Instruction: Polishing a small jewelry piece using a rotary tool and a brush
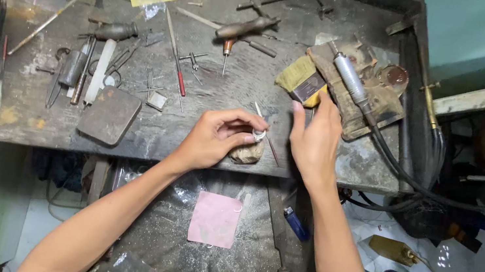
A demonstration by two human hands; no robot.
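Left hand [216, 135] at center of the frame, grip pinching a small silver ring [258, 135] on the wooden peg [247, 152] at desk [188, 140] edge, right hand [316, 139] beside it, fingers spread, reaching toward the brush [303, 80].

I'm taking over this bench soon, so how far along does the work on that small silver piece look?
Done: filings dust the tray under the bench, so some filing seems past. In hand: the left hand pinches a small silver piece against the wooden bench peg; the right hand is open, reaching toward the rotary handpiece. Left: any work with that handpiece, not yet picked up.
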